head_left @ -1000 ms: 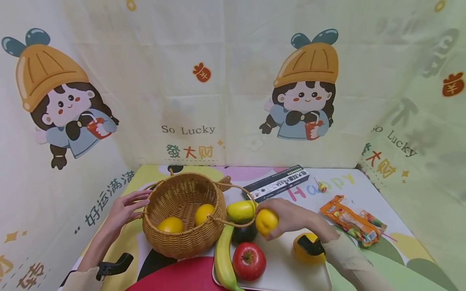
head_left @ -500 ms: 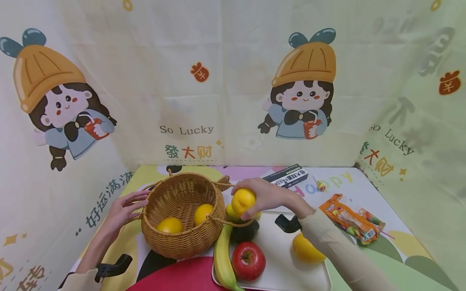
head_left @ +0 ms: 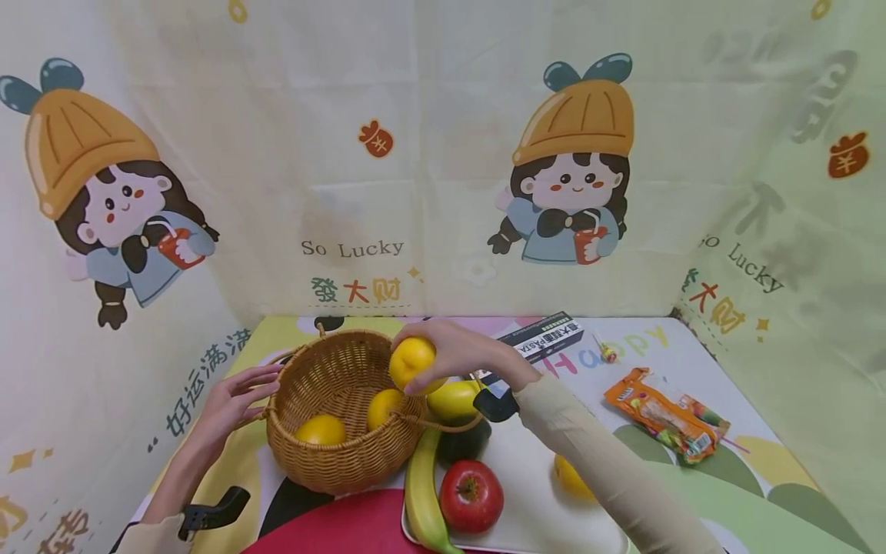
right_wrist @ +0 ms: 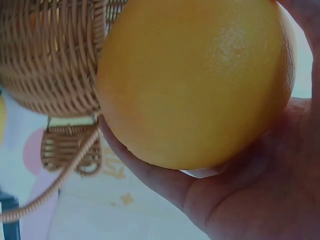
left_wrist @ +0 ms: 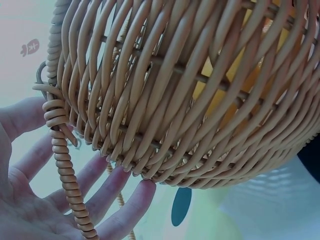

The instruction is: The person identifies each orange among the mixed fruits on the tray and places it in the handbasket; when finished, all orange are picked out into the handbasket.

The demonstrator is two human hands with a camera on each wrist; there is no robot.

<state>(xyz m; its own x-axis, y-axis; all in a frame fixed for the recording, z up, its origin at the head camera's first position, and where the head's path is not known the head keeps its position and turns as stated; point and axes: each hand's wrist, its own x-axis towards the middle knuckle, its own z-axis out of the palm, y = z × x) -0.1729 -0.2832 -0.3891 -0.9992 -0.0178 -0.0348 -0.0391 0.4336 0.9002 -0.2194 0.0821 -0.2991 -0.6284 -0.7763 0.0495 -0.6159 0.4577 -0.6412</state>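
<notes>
My right hand [head_left: 460,352] grips an orange [head_left: 412,363] over the right rim of a round wicker basket [head_left: 332,469]. In the right wrist view, fingers and thumb curve round this orange [right_wrist: 195,85], with the basket's woven wall behind it. Two more oranges lie inside the basket, one at the front left [head_left: 321,429] and one at the right [head_left: 383,408]. At the basket's left side is my left hand [head_left: 227,404], its fingers extended. The left wrist view shows its fingertips right at the weave [left_wrist: 165,100], beside a hanging handle [left_wrist: 67,175].
Right of the basket, a white tray [head_left: 533,527] bears a banana [head_left: 424,492], a red apple [head_left: 472,496], a dark fruit [head_left: 467,444], a yellow fruit [head_left: 451,402] and another orange [head_left: 569,478]. Behind are a pasta box [head_left: 547,338], a lollipop [head_left: 607,352] and an orange packet [head_left: 657,415].
My right hand has carried the orange leftward and up, from above the tray to the basket's right rim. The left hand stays at the basket's side.
</notes>
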